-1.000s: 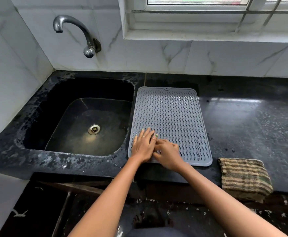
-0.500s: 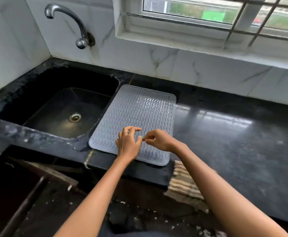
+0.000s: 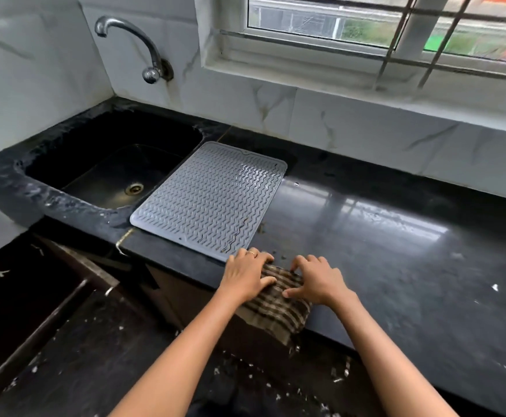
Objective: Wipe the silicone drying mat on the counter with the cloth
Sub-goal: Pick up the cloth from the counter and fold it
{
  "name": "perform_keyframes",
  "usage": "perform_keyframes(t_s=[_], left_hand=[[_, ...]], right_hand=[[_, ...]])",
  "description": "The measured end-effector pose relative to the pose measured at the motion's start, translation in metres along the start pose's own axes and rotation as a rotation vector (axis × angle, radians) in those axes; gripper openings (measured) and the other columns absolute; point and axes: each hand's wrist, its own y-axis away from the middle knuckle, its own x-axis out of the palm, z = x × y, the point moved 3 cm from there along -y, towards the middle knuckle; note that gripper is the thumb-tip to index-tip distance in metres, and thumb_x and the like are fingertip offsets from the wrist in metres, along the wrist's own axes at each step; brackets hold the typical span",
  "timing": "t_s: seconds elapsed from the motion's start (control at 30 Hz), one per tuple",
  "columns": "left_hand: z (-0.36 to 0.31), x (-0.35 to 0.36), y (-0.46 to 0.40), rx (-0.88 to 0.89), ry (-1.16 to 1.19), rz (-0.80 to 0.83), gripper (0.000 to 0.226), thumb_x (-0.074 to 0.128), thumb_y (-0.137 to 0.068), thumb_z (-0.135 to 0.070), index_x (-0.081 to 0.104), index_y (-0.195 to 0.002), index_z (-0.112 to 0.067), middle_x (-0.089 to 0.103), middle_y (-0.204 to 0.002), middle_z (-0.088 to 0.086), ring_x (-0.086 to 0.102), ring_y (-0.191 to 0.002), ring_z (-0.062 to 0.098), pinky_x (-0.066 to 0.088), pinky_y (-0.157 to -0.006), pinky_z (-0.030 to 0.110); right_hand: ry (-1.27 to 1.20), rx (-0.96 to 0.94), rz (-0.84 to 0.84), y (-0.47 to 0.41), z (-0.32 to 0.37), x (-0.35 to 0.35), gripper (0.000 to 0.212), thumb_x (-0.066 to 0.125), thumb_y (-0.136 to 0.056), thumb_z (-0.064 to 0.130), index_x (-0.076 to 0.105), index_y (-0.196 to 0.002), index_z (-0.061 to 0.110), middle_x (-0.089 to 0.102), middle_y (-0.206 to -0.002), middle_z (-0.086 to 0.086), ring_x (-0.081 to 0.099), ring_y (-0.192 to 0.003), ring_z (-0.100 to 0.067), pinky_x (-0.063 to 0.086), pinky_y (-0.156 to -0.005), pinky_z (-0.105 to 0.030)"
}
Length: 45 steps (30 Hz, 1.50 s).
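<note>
Two hands low in the frame's centre, left hand (image 3: 243, 276) and right hand (image 3: 318, 279) gripping the checked cloth (image 3: 276, 308), grey drying mat (image 3: 209, 197) just above on the black counter (image 3: 381, 236).

Both hands cover the checked cloth's (image 3: 276, 308) far end; the left hand (image 3: 244, 273) hides the drying mat's (image 3: 209, 200) near corner.

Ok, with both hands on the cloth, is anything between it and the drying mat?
Nothing visible. The left hand and right hand rest on the checked cloth at the counter edge; the grey mat lies bare just beyond, its near corner by the left fingers.
</note>
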Motion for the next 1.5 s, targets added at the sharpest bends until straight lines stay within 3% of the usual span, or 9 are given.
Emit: perform_keyframes(t_s=[0.2, 0.37, 0.67, 0.8, 0.9, 1.13, 1.3, 1.4, 1.5], left_hand=[[-0.004, -0.011, -0.003, -0.035, -0.077, 0.076, 0.043, 0.062, -0.081, -0.058, 0.064, -0.106, -0.024, 0.061, -0.113, 0.002, 0.054, -0.112, 0.024, 0.035, -0.094, 0.038], [0.016, -0.024, 0.009, -0.145, 0.658, 0.200, 0.023, 0.075, -0.077, -0.038, 0.060, -0.074, -0.022, 0.061, -0.071, -0.008, 0.058, -0.073, 0.009, 0.043, -0.066, 0.021], [0.026, -0.062, 0.015, -0.305, 1.484, 0.025, 0.081, 0.074, -0.063, -0.048, 0.045, -0.135, -0.023, 0.058, -0.130, 0.010, 0.060, -0.113, 0.020, 0.055, -0.085, 0.034], [0.031, -0.066, 0.015, -0.271, 1.051, 0.102, 0.102, 0.074, -0.079, -0.030, 0.003, -0.151, -0.037, 0.006, -0.161, 0.001, 0.017, -0.146, 0.030, 0.026, -0.115, 0.052], [0.032, -0.068, 0.017, -0.142, 0.882, 0.263, 0.088, 0.078, -0.077, -0.017, 0.029, -0.148, -0.033, 0.025, -0.157, 0.002, 0.028, -0.143, 0.023, 0.029, -0.116, 0.039], [0.021, -0.085, 0.008, -0.186, 0.415, 0.041, 0.053, 0.083, -0.067, -0.022, 0.066, -0.118, -0.028, 0.068, -0.116, -0.003, 0.061, -0.110, 0.014, 0.049, -0.098, 0.030], [0.008, -0.100, 0.009, -0.179, -0.064, -0.147, 0.020, 0.069, -0.071, -0.040, 0.060, -0.088, -0.033, 0.050, -0.123, -0.008, 0.040, -0.121, 0.021, 0.026, -0.108, 0.053], [0.010, -0.106, 0.008, -0.118, 0.126, 0.072, 0.032, 0.071, -0.073, -0.042, 0.052, -0.095, -0.029, 0.054, -0.123, -0.007, 0.045, -0.122, 0.018, 0.008, -0.116, 0.059], [-0.005, -0.109, 0.010, -0.055, 0.623, 0.244, 0.055, 0.077, -0.076, -0.033, 0.042, -0.118, -0.029, 0.055, -0.125, -0.002, 0.056, -0.112, 0.017, 0.047, -0.096, 0.033]], right_hand=[[0.073, 0.026, 0.046, 0.010, -0.015, 0.006, 0.055, 0.068, -0.062, 0.068, 0.049, -0.082, 0.021, 0.058, -0.114, -0.005, 0.041, -0.116, -0.027, 0.036, -0.094, -0.045], [-0.524, -0.138, 0.188, 0.016, -0.018, -0.011, 0.029, 0.080, -0.070, 0.025, 0.062, -0.082, 0.006, 0.059, -0.079, -0.007, 0.055, -0.081, -0.020, 0.041, -0.068, -0.032], [-1.718, -0.077, 0.131, 0.008, 0.001, -0.029, 0.062, 0.075, -0.072, 0.034, 0.047, -0.124, 0.017, 0.067, -0.113, -0.008, 0.067, -0.097, -0.023, 0.056, -0.073, -0.039], [-1.431, -0.010, 0.204, 0.002, 0.004, -0.017, 0.100, 0.078, -0.072, 0.008, 0.013, -0.138, 0.046, 0.060, -0.118, -0.021, 0.061, -0.108, -0.028, 0.048, -0.083, -0.046], [-1.335, -0.013, 0.179, 0.001, 0.000, -0.023, 0.101, 0.076, -0.070, -0.004, 0.020, -0.142, 0.039, 0.052, -0.127, -0.028, 0.058, -0.112, -0.037, 0.051, -0.092, -0.048], [-0.672, -0.079, -0.108, -0.007, 0.010, -0.052, 0.068, 0.082, -0.064, 0.006, 0.057, -0.127, 0.014, 0.061, -0.125, -0.006, 0.053, -0.120, -0.020, 0.044, -0.102, -0.033], [-0.449, -0.037, -0.233, -0.011, 0.016, -0.066, 0.011, 0.076, -0.072, 0.018, 0.069, -0.081, 0.017, 0.063, -0.093, -0.011, 0.056, -0.093, -0.025, 0.044, -0.074, -0.029], [-0.875, -0.147, -0.012, -0.010, 0.013, -0.078, 0.011, 0.070, -0.076, 0.001, 0.067, -0.077, 0.012, 0.063, -0.077, -0.007, 0.057, -0.075, -0.017, 0.046, -0.062, -0.023], [-1.137, -0.237, 0.117, -0.008, 0.016, -0.092, 0.016, 0.065, -0.081, -0.003, 0.071, -0.092, 0.006, 0.069, -0.084, -0.011, 0.063, -0.076, -0.017, 0.052, -0.066, -0.024]])
